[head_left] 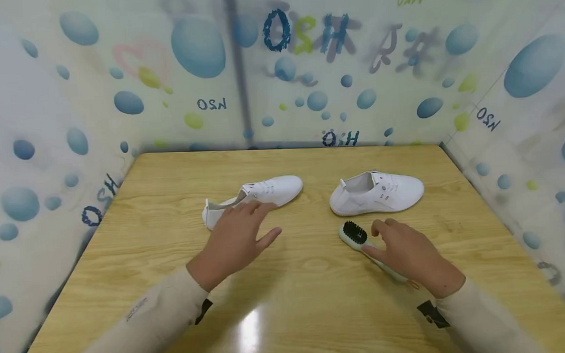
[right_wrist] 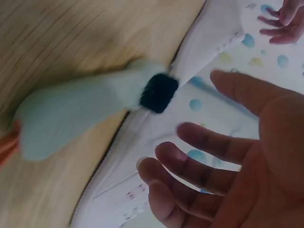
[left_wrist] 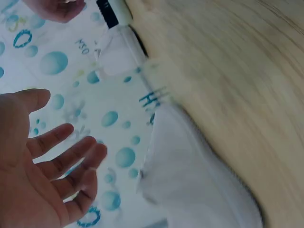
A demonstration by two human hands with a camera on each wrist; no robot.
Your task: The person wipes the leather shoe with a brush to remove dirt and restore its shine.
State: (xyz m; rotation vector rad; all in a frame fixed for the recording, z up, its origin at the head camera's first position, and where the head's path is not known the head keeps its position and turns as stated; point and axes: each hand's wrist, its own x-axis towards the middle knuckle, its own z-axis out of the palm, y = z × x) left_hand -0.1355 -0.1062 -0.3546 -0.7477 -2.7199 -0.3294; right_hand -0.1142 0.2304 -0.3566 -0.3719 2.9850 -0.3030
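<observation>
Two white lace-up shoes lie on the wooden table, toes pointing right in the head view. My left hand (head_left: 237,239) hovers by the left shoe (head_left: 283,187), overlapping its near side, with fingers spread and nothing held. My right hand (head_left: 406,252) is above the pale green scrub brush (head_left: 351,242), fingers loosely bent. In the right wrist view, a gap shows between these fingers (right_wrist: 209,142) and the brush (right_wrist: 76,107), whose black bristles (right_wrist: 160,92) face up. Behind the brush sits the right shoe (head_left: 358,201).
The wooden table (head_left: 310,300) fills the lower view. Patterned curtain-like walls (head_left: 159,123) with blue dots and lettering stand behind it and at both sides. An orange loop (right_wrist: 8,145) hangs from the end of the brush handle.
</observation>
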